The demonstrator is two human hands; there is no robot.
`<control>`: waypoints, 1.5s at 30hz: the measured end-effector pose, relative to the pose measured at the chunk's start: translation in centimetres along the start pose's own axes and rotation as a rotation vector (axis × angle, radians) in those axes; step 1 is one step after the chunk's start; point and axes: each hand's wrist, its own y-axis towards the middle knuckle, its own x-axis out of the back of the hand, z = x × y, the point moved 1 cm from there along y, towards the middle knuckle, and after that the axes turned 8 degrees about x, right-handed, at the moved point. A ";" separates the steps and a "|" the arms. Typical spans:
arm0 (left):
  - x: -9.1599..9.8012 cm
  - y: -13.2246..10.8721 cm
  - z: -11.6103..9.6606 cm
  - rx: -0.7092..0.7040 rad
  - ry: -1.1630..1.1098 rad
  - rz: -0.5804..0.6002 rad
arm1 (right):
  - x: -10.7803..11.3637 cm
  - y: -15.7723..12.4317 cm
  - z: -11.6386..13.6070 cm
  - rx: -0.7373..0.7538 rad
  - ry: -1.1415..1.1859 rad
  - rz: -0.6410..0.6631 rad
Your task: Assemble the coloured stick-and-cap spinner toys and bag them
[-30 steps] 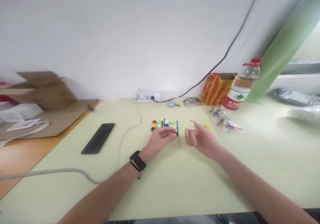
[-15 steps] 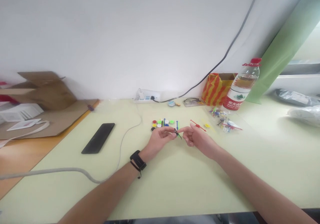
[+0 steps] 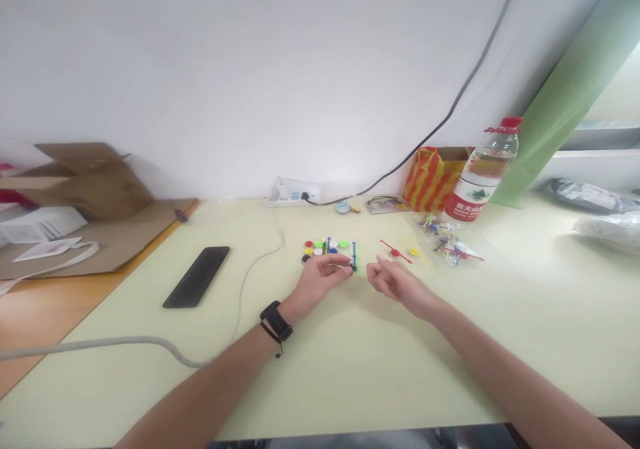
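My left hand (image 3: pixel 320 279) pinches a small dark plastic piece (image 3: pixel 353 268) between thumb and fingertips; its exact shape is too small to make out. Facing it across a short gap, my right hand (image 3: pixel 400 285) has its fingers curled in, with nothing visible in them. Just beyond the right hand lies a red arrow spinner (image 3: pixel 395 253), beside a yellow disc (image 3: pixel 413 252). A blue arrow (image 3: pixel 355 254) lies behind the left fingertips. Several small round pieces in red, yellow, white, black and green, such as a green disc (image 3: pixel 343 244), are grouped behind my left hand.
A black phone (image 3: pixel 197 277) and a grey cable (image 3: pixel 243 289) lie left. A water bottle (image 3: pixel 480 175), a striped bag (image 3: pixel 425 179) and a clear bag of small coloured parts (image 3: pixel 455 252) are right. A power strip (image 3: pixel 295 193) sits by the wall; cardboard (image 3: pixel 120 229) lies far left.
My right index finger, stretched out to the piece in my left hand before, is now curled back, slightly away from it. My left hand keeps its place.
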 end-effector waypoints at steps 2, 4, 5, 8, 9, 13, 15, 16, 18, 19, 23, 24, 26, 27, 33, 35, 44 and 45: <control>0.0 -0.1 -0.1 -0.003 0.007 -0.001 | 0.0 -0.1 0.2 0.011 -0.011 0.022; 0.0 -0.1 -0.1 -0.007 0.006 0.002 | 0.0 0.0 0.1 0.003 0.018 -0.007; 0.0 -0.1 -0.1 -0.008 0.002 0.003 | 0.0 0.1 -0.1 -0.001 0.036 -0.041; 0.0 0.1 0.1 -0.015 -0.016 0.007 | 0.1 0.4 -0.8 0.001 0.073 -0.177; 0.0 0.1 0.2 -0.018 -0.023 0.008 | 0.2 0.5 -1.0 0.003 0.077 -0.206; 0.1 0.1 0.4 -0.029 -0.028 0.015 | 0.2 0.5 -1.4 -0.031 0.051 -0.187; 0.1 0.1 0.3 -0.031 -0.018 0.025 | 0.0 0.4 -1.2 -0.055 0.031 -0.154; 0.1 0.1 0.3 -0.032 -0.015 0.031 | -0.1 0.4 -1.0 -0.063 0.019 -0.142; 0.1 0.1 0.2 -0.032 -0.015 0.034 | -0.4 0.3 -0.6 -0.064 -0.013 -0.133; 0.1 0.1 0.2 -0.031 -0.016 0.032 | -0.6 0.3 -0.4 -0.056 -0.029 -0.133; 0.1 0.1 0.2 -0.027 -0.022 0.013 | -0.7 0.1 -0.1 0.003 -0.066 -0.169; 0.1 0.2 0.2 -0.026 -0.023 0.011 | -0.7 0.0 -0.2 0.024 -0.082 -0.183; 0.1 0.2 0.3 -0.024 -0.026 0.012 | -0.6 0.0 -0.6 0.083 -0.171 -0.209; 0.1 0.2 0.3 -0.022 -0.028 0.014 | -0.7 -0.1 -0.8 0.123 -0.235 -0.215; 0.1 0.0 0.1 -0.019 -0.026 0.010 | -1.1 -0.4 -0.5 0.230 -0.348 -0.185; 0.1 0.0 0.1 -0.009 -0.020 0.003 | -0.9 -0.4 0.1 0.192 -0.311 -0.119; 0.0 0.0 0.1 -0.009 -0.022 0.000 | -0.1 -0.1 0.5 0.139 -0.234 -0.108; 0.0 0.0 0.1 -0.011 -0.028 0.004 | -0.1 -0.1 0.4 0.140 -0.225 -0.124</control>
